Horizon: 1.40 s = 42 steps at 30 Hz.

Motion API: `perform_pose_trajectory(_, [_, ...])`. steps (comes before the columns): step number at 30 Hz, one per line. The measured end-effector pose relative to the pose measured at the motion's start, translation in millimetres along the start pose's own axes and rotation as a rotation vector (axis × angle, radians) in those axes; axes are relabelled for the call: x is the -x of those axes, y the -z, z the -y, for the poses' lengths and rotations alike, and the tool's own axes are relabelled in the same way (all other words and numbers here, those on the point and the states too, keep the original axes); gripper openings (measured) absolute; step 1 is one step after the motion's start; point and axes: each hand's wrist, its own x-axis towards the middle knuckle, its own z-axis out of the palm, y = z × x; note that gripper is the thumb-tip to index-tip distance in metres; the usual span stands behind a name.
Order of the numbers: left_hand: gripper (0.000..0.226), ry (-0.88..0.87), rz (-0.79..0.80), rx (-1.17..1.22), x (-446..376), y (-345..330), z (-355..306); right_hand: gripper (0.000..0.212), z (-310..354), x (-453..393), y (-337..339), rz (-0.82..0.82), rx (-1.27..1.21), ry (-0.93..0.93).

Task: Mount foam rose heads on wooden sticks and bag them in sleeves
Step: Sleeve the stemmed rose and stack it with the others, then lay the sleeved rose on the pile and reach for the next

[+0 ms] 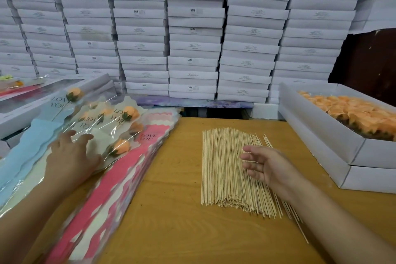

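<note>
Right hand (264, 166): ours, fingers straight and loosely spread, holding nothing, hovering over the wooden sticks (230, 169).
Left hand (71, 154): fingers spread and flat on the clear film of the bagged roses (102, 126), gripping nothing that we can see.
Step in hand: we judge it is picking one stick; we should pinch a single stick at the loose right edge of the bundle, not rake the pile.
Rose heads (351, 113): orange foam, packed in the open white box (321, 135) to our right, well apart from both hands.
Sleeves (128, 169): pink stack printed "LOVE YOU", just beside the sticks on the left.
Surface (175, 210): yellow-brown wood grain, carrying everything.
Room: stacked white cartons (192, 28) wall the back.
</note>
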Motion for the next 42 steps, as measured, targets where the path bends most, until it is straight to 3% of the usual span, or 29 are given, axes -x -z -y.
perform_pose_trajectory(4, [0.05,0.055,0.05,-0.061,-2.9,3.2,0.4,0.022,-0.8,-0.5,1.2,-0.001,0.008,0.002])
perform_pose_trajectory(9, [0.01,0.087,0.112,-0.005,-3.1,4.7,4.8,0.022,-1.1,-0.9,0.8,-0.005,0.018,-0.002])
perform_pose_trajectory(18, [0.026,-0.007,0.171,-0.1,-8.3,-1.7,11.4,0.022,-2.6,-2.6,1.6,-0.003,0.03,-0.004])
perform_pose_trajectory(26, [0.023,-0.033,0.018,0.068,-2.6,2.8,12.5,0.022,-4.6,-4.0,2.9,0.003,0.042,-0.005])
perform_pose_trajectory(33, [0.009,0.036,0.071,0.045,0.5,5.1,4.8,0.021,-5.3,-5.3,3.5,-0.009,0.033,0.0])
perform_pose_trajectory(42, [0.031,-0.003,-0.035,0.053,1.3,11.3,-12.6,0.021,-5.2,-6.4,4.6,-0.006,0.025,0.006])
